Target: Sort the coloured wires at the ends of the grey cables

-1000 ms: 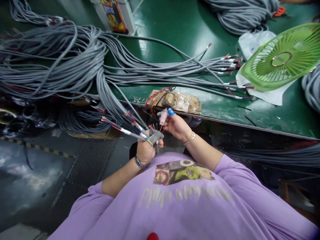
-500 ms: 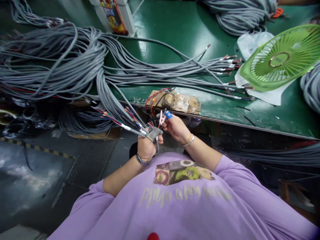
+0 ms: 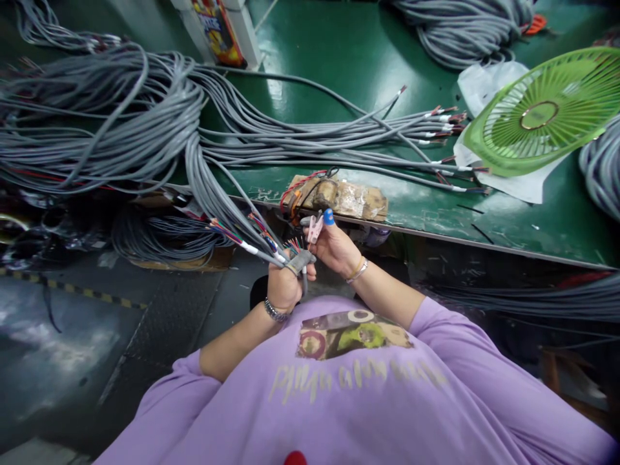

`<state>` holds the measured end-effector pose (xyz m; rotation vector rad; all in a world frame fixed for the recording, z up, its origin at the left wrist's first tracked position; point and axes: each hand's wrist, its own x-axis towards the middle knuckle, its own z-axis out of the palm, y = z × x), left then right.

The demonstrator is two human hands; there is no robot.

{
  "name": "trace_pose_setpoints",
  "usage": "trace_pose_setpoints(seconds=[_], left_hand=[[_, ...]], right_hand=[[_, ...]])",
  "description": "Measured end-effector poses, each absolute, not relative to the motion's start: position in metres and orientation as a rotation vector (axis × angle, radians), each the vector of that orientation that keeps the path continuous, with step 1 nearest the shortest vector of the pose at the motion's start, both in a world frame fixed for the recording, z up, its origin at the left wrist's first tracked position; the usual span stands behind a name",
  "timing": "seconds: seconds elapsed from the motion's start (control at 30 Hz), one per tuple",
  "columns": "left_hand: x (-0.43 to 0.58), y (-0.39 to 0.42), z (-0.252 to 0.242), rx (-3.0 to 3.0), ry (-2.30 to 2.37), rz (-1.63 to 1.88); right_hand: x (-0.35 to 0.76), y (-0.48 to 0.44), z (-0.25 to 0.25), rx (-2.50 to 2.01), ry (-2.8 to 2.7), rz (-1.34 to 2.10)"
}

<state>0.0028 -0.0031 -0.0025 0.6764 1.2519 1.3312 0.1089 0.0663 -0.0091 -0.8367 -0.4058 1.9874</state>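
Observation:
My left hand (image 3: 285, 284) is closed around a grey cable (image 3: 261, 252) whose stripped end shows thin coloured wires (image 3: 293, 244). A grey wrap (image 3: 300, 259) lies across its thumb side. More cable ends with white sleeves (image 3: 250, 247) and bare coloured wires fan out to its left. Close by on the right, my right hand (image 3: 339, 250) pinches a small pink clip (image 3: 314, 228), held just above the wire ends. Its thumb, with a blue cover (image 3: 328, 217), points up. Whether the clip touches a wire is too small to tell.
A large heap of grey cables (image 3: 121, 123) covers the left of the green table (image 3: 334, 51). A worn wooden block (image 3: 358, 199) with red and black leads sits at the front edge. To the right stands a green fan (image 3: 537, 116), with another cable coil (image 3: 465, 29) behind.
My right hand has shifted slightly left and turned, so the pink clip shows more of its broad side. My left hand stays nearly still with the cable.

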Motion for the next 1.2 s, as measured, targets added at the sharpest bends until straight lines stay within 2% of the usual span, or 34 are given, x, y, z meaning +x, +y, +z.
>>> trace_pose_setpoints(seconds=[0.37, 0.67, 0.9, 1.1, 1.2], left_hand=[[-0.008, -0.01, -0.005, 0.784, 1.329, 1.49], [-0.007, -0.002, -0.019, 0.878, 1.401, 1.52], [-0.001, 0.001, -0.007, 0.821, 1.387, 1.504], [0.002, 0.002, -0.008, 0.8, 1.361, 1.5], [0.002, 0.001, -0.012, 0.799, 1.363, 1.481]], right_hand=[[0.125, 0.06, -0.012, -0.84, -0.565, 2.111], [0.121, 0.057, -0.009, -0.884, -0.797, 1.807], [0.116, 0.056, -0.015, -1.01, -0.891, 1.509], [0.109, 0.064, -0.014, -0.874, -0.619, 1.841], [0.106, 0.066, -0.013, -0.843, -0.514, 1.833]])
